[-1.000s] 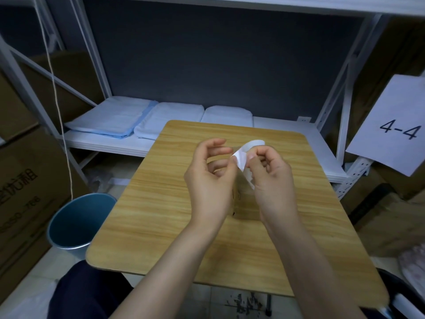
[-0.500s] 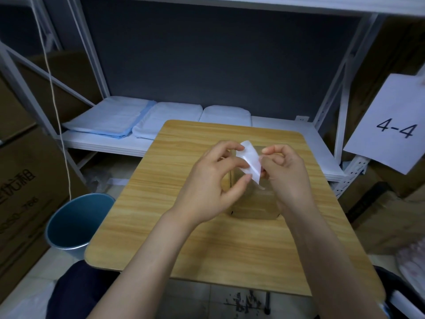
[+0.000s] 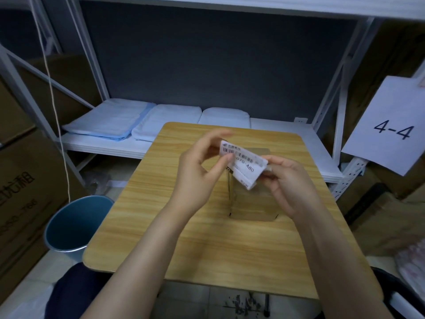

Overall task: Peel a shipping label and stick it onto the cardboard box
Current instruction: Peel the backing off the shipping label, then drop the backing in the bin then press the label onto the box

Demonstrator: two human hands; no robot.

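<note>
White paper that had been curled up half a second before was now spread flat, print up, so the shipping label looked ready to stick. Left hand pinched its left end and right hand its right, above the cardboard box on the wooden table. Nothing blocked the box; the blue bin stood well apart.

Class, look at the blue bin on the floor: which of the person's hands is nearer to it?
Left. The left hand holds the label's left end, on the side of the blue bin; the right hand holds the far end, further away.
</note>
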